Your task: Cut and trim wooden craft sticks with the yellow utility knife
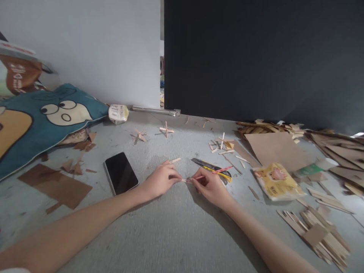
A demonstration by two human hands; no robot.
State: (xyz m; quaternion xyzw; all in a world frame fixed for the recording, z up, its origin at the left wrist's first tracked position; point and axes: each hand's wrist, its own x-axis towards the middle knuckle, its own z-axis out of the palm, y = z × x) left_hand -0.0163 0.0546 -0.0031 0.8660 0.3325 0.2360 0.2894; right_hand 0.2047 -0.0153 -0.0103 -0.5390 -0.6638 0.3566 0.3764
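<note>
My left hand (162, 180) is closed, pinching a short piece of wooden craft stick (184, 181) between thumb and fingertips. In my right hand (209, 187) is a red pencil (224, 169), its front end by the stick piece and the tip too small to make out. Another craft stick (175, 160) lies just beyond my left knuckles. Behind my right hand rests a utility knife (203, 163) with black and yellow parts, partly covered by the hand and pencil. A black-screened phone (121, 172) lies left of my left hand.
Small crossed-stick pieces (166, 130) stand toward the back. Loose stick bits (226, 151) lie at right, near a yellow tissue pack (277, 180), a glue bottle (317, 167) and bundled craft sticks (318, 235). Cardboard (55, 184) and a blue cushion (57, 113) are left. A black panel (256, 60) stands behind.
</note>
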